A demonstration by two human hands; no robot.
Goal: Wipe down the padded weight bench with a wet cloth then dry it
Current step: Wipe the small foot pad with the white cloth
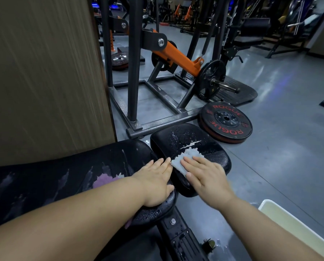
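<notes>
Cloth (189,153) on seat pad (185,134) | right hand (206,176) fingers flat on it | left hand (155,181) fingers flat

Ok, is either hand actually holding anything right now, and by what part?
Nothing is gripped. The right hand presses flat on the near end of the white cloth on the wet seat pad; the left hand rests flat on the back pad.
</notes>
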